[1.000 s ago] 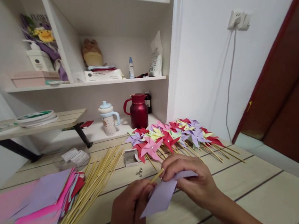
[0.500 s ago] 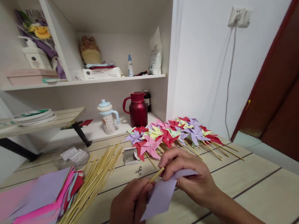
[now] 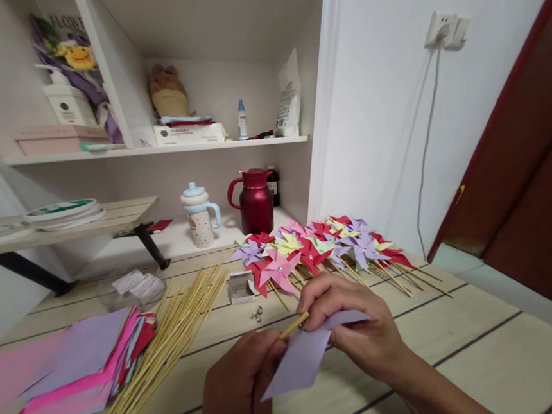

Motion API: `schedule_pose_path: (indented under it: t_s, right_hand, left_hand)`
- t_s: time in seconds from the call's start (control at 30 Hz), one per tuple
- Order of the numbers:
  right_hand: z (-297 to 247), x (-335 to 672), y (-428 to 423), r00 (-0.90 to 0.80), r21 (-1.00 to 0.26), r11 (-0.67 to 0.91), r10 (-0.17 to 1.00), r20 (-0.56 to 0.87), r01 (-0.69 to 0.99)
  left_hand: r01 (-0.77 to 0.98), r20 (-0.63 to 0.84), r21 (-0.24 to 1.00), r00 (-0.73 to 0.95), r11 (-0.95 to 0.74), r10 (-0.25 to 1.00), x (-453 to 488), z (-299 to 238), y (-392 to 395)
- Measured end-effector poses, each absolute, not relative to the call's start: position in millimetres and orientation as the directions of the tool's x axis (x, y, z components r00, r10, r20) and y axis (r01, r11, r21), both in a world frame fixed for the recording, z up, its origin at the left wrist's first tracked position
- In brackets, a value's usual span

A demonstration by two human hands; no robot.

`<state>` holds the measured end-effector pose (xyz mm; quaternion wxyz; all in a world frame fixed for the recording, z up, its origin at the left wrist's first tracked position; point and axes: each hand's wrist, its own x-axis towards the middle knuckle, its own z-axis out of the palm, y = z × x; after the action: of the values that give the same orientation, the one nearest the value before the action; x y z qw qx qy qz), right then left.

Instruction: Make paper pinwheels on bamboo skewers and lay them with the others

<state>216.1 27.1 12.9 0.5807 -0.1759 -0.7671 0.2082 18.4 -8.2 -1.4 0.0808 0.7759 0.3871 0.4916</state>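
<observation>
Low in the middle of the head view, my left hand (image 3: 245,377) is closed round a thin wooden stick (image 3: 293,325), whose end pokes out past the thumb. My right hand (image 3: 351,326) pinches a lilac paper (image 3: 300,364) close to that stick end. Part of the paper hangs below the fingers and another flap shows over the right palm. Something small and shiny sits at the right fingertips, mostly hidden. Beyond my hands lie finished paper pinwheels (image 3: 279,268) on sticks. Several small metal pins (image 3: 256,313) rest beside a small open box (image 3: 241,288).
To the left lie a stack of coloured paper (image 3: 85,346) and a bundle of wooden sticks (image 3: 173,351). A clear container (image 3: 138,288) stands behind them. Farther back are a tumbler (image 3: 200,220), a red jug (image 3: 256,205) and a low stand (image 3: 126,213). A door (image 3: 518,166) is at right.
Both hands hold the same grip on the stick and lilac paper, with only a very slight shift. The whole view has moved a little. Nothing was let go.
</observation>
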Motion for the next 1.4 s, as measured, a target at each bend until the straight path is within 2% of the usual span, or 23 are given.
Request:
schedule_pose_path:
  t_s: [0.5,0.63,0.77,1.0,1.17,1.27,1.4]
  right_hand:
    - [17.6,215.6,27.4,-0.288,-0.46,0.887,0.45,0.845,0.038]
    - [18.0,216.0,27.6,-0.294,-0.464,0.885,0.456,0.84,0.047]
    - [17.8,215.7,27.4,-0.297,-0.467,0.883,0.459,0.837,0.047]
    - [13.3,212.8,28.6,-0.315,-0.496,0.867,0.487,0.814,0.058]
    - [8.8,214.0,29.7,-0.267,-0.591,0.807,0.572,0.776,0.011]
    - [8.4,213.9,29.3,-0.273,-0.601,0.799,0.574,0.772,-0.016]
    - [9.1,212.5,28.3,-0.237,-0.585,0.81,0.576,0.782,0.038]
  left_hand:
    - [0.674,0.806,0.12,0.362,-0.729,0.468,9.1,-5.0,-7.1]
    - [0.682,0.806,0.085,0.381,-0.727,0.452,6.8,-6.3,-6.1]
    - [0.665,0.804,0.145,0.352,-0.733,0.479,9.3,-5.3,-5.4]
    - [0.578,0.715,0.409,0.277,-0.706,0.642,14.5,-2.8,-9.9]
    - [0.537,0.654,0.56,0.181,-0.631,0.735,16.7,-0.5,-10.8]
    - [0.523,0.619,0.605,0.165,-0.601,0.768,18.2,-0.1,-10.0]
    - [0.511,0.636,0.585,0.193,-0.63,0.747,19.2,0.8,-11.1]
